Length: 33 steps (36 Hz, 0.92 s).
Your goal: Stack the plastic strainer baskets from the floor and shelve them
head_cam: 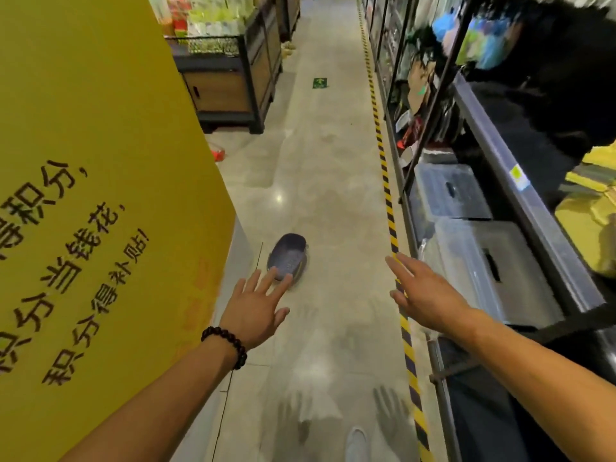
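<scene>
I see one purple strainer basket (pixel 287 257) on the aisle floor (pixel 320 181), nothing visible inside it. My left hand (pixel 255 310) and right hand (pixel 426 295) reach forward empty, fingers spread apart. Lidded clear storage bins (pixel 493 265) sit on the bottom shelf (pixel 533 208) to my right.

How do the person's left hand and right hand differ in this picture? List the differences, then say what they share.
The left hand has a dark beaded bracelet at its wrist; the right hand has a bare wrist. The left hand's fingertips overlap the purple strainer basket on the floor; the right hand lies over the yellow-and-black floor stripe beside the shelving. Both are open, palms down, fingers spread, and hold nothing.
</scene>
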Tool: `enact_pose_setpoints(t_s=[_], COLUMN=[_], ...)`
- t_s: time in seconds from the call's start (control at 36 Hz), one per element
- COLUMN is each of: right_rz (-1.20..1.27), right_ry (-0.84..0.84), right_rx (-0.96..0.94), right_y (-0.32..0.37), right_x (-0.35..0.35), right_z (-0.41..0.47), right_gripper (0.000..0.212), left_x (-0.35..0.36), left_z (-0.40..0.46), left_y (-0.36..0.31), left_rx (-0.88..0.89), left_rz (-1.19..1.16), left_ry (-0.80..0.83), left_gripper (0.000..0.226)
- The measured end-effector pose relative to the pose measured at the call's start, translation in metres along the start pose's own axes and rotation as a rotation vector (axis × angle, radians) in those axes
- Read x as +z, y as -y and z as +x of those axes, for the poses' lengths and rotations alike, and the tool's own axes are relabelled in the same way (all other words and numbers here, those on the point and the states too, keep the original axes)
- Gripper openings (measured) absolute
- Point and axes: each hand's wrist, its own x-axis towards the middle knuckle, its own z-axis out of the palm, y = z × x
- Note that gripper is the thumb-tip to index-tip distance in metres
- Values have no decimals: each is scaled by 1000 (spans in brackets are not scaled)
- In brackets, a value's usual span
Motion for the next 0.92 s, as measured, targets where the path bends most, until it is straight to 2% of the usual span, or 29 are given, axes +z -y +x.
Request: enact_pose_setpoints(t_s=[0.31,0.53,0.72,0.92], right_rz=[-31,-72,-71,-73], right_ry=[80,92,197,290], right_rx=[-97,-184,-168,-202], right_y=[-20,-8,0,12], right_x=[-2,25,54,98], right_z=[170,330,472,575], right_gripper=[75,74,73,72], left_x=[21,68,115,163], left_z=[109,245,366,434], left_y=[61,140,212,246], left_rx=[-101,-90,-116,-169], left_rz=[-58,-78,-153,-158], left_ry=[54,51,149,242], left_gripper=[71,75,78,77])
